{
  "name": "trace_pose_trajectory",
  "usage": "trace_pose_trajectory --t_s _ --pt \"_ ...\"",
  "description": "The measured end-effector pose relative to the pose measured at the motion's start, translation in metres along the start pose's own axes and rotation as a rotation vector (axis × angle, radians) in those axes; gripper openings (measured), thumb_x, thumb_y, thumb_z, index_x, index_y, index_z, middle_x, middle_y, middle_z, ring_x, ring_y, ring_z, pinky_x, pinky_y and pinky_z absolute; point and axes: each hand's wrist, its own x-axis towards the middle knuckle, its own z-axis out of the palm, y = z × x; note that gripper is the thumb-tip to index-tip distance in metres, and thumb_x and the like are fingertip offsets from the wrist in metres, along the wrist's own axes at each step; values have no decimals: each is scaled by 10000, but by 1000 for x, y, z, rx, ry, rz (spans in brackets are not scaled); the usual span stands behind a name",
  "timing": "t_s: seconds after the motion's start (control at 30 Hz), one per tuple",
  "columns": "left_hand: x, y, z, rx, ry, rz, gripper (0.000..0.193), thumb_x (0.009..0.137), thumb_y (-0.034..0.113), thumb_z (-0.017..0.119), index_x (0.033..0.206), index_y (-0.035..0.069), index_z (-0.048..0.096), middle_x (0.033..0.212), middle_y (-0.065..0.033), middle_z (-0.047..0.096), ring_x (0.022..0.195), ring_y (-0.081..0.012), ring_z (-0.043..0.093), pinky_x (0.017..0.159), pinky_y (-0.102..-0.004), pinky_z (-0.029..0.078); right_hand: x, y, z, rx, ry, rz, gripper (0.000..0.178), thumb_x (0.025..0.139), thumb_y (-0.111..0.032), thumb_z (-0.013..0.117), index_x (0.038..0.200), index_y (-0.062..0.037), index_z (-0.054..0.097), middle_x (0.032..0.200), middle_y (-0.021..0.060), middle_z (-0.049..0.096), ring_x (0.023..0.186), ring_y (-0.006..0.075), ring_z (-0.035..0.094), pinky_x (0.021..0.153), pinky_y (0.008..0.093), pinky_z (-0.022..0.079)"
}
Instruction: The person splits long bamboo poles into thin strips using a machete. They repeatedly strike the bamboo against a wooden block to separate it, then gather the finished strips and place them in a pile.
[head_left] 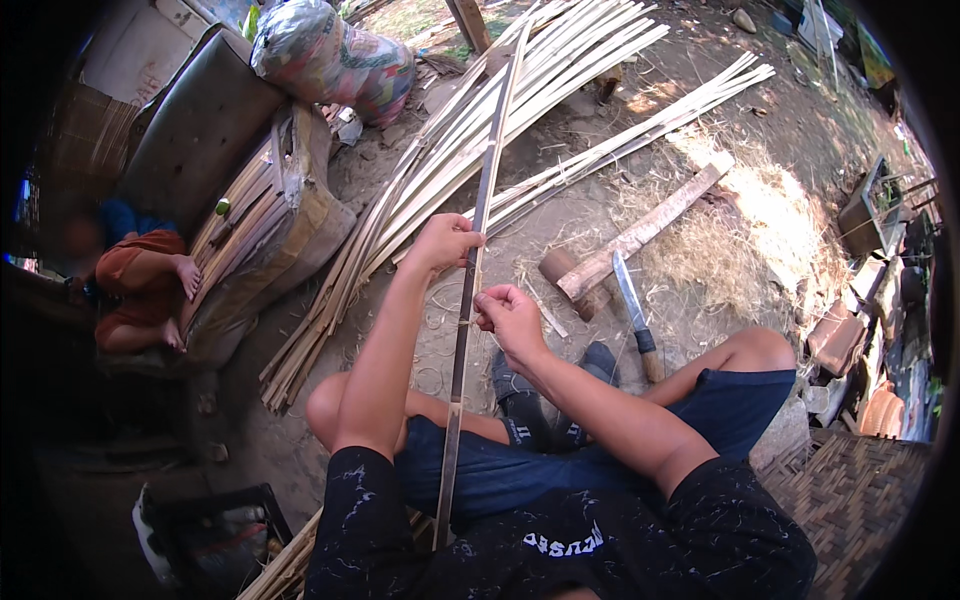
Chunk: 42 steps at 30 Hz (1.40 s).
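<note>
A long, narrow bamboo strip (462,365), dark on its face, runs from near my lap up past both hands toward the pile ahead. My left hand (440,245) is closed round it, thumb and fingers pinching its edge. Lower down, my right hand (512,322) is closed in a pinch beside the strip's right edge. A thin pale strand shows by those fingertips, but what exactly they grip is too small to make out. To the right of my feet lies a knife (632,298) with a dark-wrapped wooden handle, its blade against a wooden block (645,228).
Many split bamboo strips (470,145) lie ahead, with a smaller bundle (640,132) beside them. Pale shavings (745,225) cover ground at right. Another person (140,270) sits on a worn sofa (285,245) at left, near a stuffed sack (335,65). A woven mat (850,500) lies lower right.
</note>
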Motion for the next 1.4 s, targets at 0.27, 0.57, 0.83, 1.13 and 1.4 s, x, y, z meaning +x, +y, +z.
trace_pose_trajectory --t_s 0.27,0.57,0.83,1.13,1.4 --pt "46 -28 2 368 290 289 419 767 331 767 967 -33 712 804 -142 702 742 -235 672 710 -354 517 19 -5 -16 144 -242 345 118 958 -193 621 967 -76 634 753 -33 594 574 54 518 556 213 469" --pt "28 2 20 554 381 294 373 766 291 699 964 -25 695 834 -174 706 796 -332 679 750 -394 525 11 -5 -13 169 -165 314 84 919 -170 624 909 -93 655 697 -45 575 553 49 502 529 207 447" --pt "19 25 23 547 368 242 353 761 327 692 859 -9 645 754 -185 683 770 -328 676 741 -405 523 7 -8 -14 218 -205 352 73 922 -151 629 947 -84 644 732 -27 600 576 68 522 567 239 458" --pt "19 26 10 203 203 249 209 855 165 642 871 -18 543 764 -160 675 641 -191 652 608 -315 530 -15 -5 3 118 -79 33 128 939 -147 621 936 -20 636 774 8 625 637 77 544 611 205 459" --pt "10 34 11 -25 68 273 164 949 115 583 931 -4 472 913 -205 687 812 -216 713 694 -303 583 -17 -9 7 -5 -62 -139 155 952 -138 635 1002 8 622 761 35 631 664 76 553 599 215 438"
